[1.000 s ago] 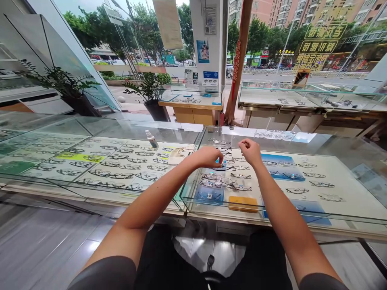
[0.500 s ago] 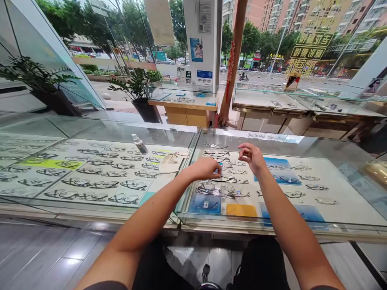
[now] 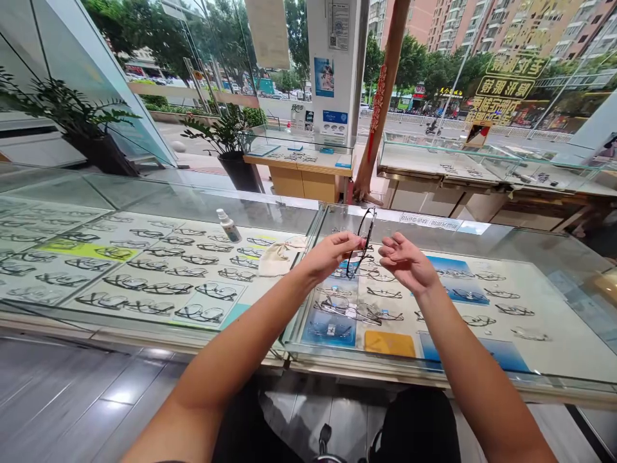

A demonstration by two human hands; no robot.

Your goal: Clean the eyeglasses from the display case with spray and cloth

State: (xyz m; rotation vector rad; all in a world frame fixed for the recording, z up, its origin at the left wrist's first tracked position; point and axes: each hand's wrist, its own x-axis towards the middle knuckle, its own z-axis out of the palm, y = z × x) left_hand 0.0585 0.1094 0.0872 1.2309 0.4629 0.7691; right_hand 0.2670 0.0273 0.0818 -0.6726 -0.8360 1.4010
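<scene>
My left hand (image 3: pixel 335 252) pinches a pair of dark-framed eyeglasses (image 3: pixel 361 243), held up on edge above the right-hand glass display case (image 3: pixel 525 247). Just to the right of them is my right hand (image 3: pixel 407 262), its fingers loosely curled and apart with the palm turned partly up; nothing shows in it. Beneath both hands, several pairs of glasses lie in rows inside the case. A spray bottle (image 3: pixel 228 226) and a cream cloth pouch (image 3: pixel 277 258) are to the left of my left hand.
The left display case (image 3: pixel 53 297) holds many rows of glasses. A yellow-orange case (image 3: pixel 389 343) lies near the front edge. Beyond stand a potted plant (image 3: pixel 236 164), a wooden post (image 3: pixel 383 109) and further counters (image 3: pixel 299 166). Glass edges run along the cases.
My left hand has turned and come up, lifting the eyeglasses into view above the case. My right hand has rolled its palm upward and opened a little. The view has shifted slightly.
</scene>
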